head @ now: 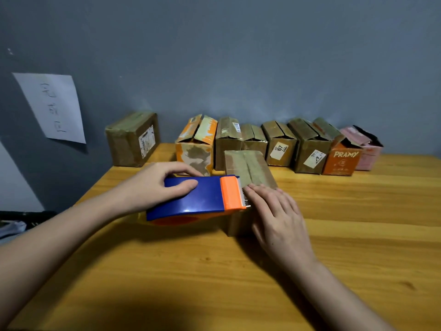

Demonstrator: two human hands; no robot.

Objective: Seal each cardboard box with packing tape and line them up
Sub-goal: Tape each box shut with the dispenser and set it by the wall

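We are pressing our right hand (276, 216), fingers flat, on the near end of the box (250, 173) mid-table (334, 259), while our left hand (157, 185) is gripping the dispenser (198, 199) against it. Behind, other boxes (281, 146) are lining the wall.
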